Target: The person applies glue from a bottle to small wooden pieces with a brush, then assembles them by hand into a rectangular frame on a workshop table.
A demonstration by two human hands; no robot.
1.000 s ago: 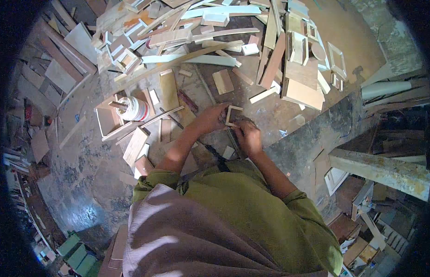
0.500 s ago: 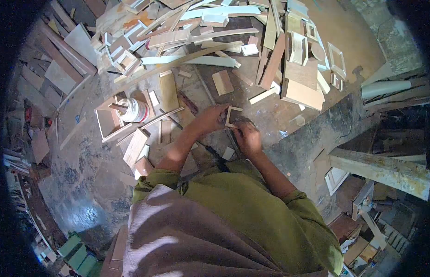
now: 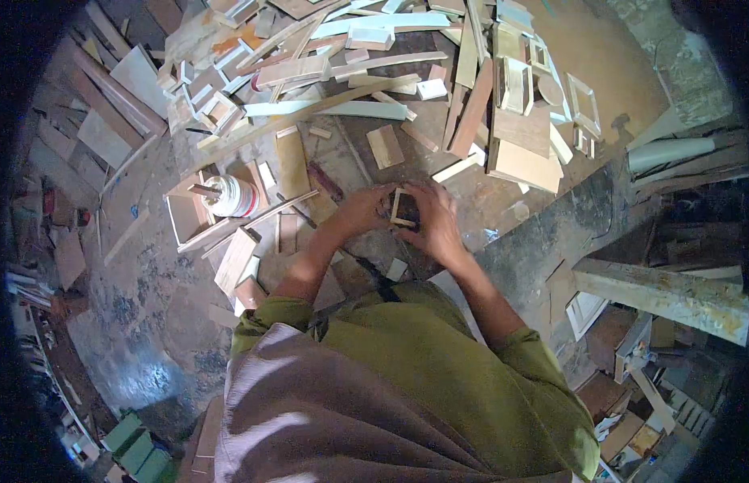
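A small wooden frame [image 3: 395, 207] is held out in front of me, over the bench. My left hand [image 3: 366, 208] is closed on its left side. Curved round its far and right sides, my right hand [image 3: 436, 216] has the thumb at the near edge and the fingers over the top, hiding the right bar. Just beyond the hands lies a short two-toned wood block [image 3: 386, 146]. A dark reddish tool-like piece [image 3: 326, 182] rests to the left of my left hand.
A white glue tub [image 3: 231, 197] with a stick in it sits in an open wooden box [image 3: 184, 216] at left. Wood strips [image 3: 334, 108] and small frames pile up at the back. Flat boards [image 3: 523, 165] lie right, near a hammer [image 3: 621, 121].
My right hand has shifted from a pinch at the frame's near corner to a wider grip around its right side. The left hand stays on the frame's left side.
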